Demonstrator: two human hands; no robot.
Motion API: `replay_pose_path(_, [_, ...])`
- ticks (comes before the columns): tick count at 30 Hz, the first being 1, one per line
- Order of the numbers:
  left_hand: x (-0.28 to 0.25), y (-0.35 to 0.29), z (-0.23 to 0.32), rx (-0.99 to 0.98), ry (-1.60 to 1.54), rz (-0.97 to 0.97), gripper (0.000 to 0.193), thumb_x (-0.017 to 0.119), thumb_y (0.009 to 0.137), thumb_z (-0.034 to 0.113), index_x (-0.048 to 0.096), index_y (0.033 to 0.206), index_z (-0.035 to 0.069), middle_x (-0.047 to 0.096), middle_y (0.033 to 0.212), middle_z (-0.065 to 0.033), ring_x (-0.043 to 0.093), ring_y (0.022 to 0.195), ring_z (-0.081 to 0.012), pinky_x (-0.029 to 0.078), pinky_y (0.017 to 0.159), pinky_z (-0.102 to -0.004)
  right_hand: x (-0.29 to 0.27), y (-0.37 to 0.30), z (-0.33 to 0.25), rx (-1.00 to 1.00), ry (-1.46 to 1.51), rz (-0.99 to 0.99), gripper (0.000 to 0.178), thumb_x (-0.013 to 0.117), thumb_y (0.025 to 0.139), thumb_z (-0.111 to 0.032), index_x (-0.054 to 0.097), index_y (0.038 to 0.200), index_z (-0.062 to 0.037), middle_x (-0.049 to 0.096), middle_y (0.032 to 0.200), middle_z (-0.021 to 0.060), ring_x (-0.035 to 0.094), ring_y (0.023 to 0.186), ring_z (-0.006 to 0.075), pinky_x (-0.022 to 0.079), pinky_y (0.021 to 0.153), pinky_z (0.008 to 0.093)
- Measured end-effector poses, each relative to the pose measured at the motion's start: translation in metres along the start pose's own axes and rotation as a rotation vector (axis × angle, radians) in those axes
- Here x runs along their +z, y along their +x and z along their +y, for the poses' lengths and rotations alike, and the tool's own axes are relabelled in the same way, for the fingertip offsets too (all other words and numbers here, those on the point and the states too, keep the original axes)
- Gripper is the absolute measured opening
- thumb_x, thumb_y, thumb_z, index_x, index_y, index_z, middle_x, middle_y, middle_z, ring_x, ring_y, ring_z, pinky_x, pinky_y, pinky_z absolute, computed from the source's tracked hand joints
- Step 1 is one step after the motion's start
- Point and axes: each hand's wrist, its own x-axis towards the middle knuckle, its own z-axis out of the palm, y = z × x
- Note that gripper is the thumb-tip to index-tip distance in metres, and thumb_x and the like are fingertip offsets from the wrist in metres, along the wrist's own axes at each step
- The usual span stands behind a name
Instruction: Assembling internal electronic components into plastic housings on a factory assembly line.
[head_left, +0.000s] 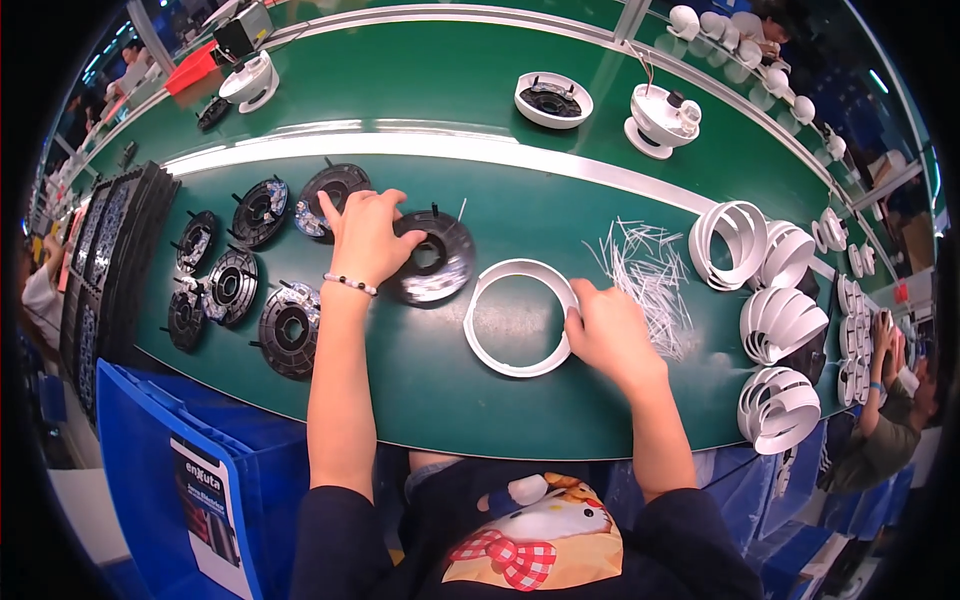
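Observation:
My left hand has its fingers spread between two round black plates. Its fingertips reach over one black plate, partly covered by the hand. The thumb lies at the edge of a second black plate, which has a central hole and is smeared by motion. In my right hand, fingers and thumb pinch the right side of a white plastic ring resting on the green table. Several more black plates with posts and electronic parts, such as one black plate, lie left of my left arm.
Thin white strips lie scattered beyond my right hand. Stacked white rings stand at the right. Black trays are piled at the left, by a blue bin. White housings stand past the metal strip. Other people work at both sides.

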Motion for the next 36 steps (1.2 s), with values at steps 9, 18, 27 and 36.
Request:
replay_pose_path(9, [0.002,0.000,0.014,0.009,-0.146,-0.053,0.032,0.069,0.063,0.021,0.061,0.087,0.001,0.060,0.075,-0.0111,0.051,0.085,-0.0285,0.035,0.084,-0.0414,-0.033,0.009,-0.017,-0.449,0.235,-0.217,0.096,0.080,0.044,-0.034,0.037,0.125,-0.0070,0.019,0.139,0.0130,0.012,0.128,0.0380,0.011,0.100,0.0577])
replay_pose_path(18, [0.010,0.001,0.017,0.026,-0.515,0.118,0.027,0.063,0.070,0.013,0.049,0.089,-0.001,0.059,0.081,-0.0186,0.057,0.077,-0.0342,0.045,0.069,-0.0370,-0.020,0.004,-0.032,-0.157,0.060,-0.241,0.100,0.079,0.044,-0.043,0.035,0.125,-0.0029,0.025,0.134,0.0178,0.026,0.120,0.0398,0.028,0.093,0.0527])
replay_pose_path(27, [0.030,0.013,0.030,-0.210,-1.428,0.183,0.022,0.055,0.080,-0.001,0.047,0.100,-0.004,0.059,0.094,-0.0110,0.060,0.077,-0.0168,0.047,0.069,-0.0248,-0.022,-0.001,-0.020,-0.165,0.038,-0.255,0.102,0.075,0.050,-0.036,0.022,0.133,-0.0060,0.023,0.134,0.0205,0.025,0.121,0.0409,0.029,0.094,0.0523])
replay_pose_path(36, [0.059,-0.048,0.090,-0.117,-1.581,0.072,0.028,0.046,0.087,0.007,0.041,0.113,-0.001,0.049,0.107,-0.0082,0.048,0.098,-0.0149,0.038,0.087,-0.0276,0.012,0.014,-0.016,0.006,0.730,0.528,0.109,0.076,0.054,-0.040,0.014,0.132,0.0028,0.018,0.134,0.0262,0.021,0.124,0.0391,0.018,0.102,0.0440])
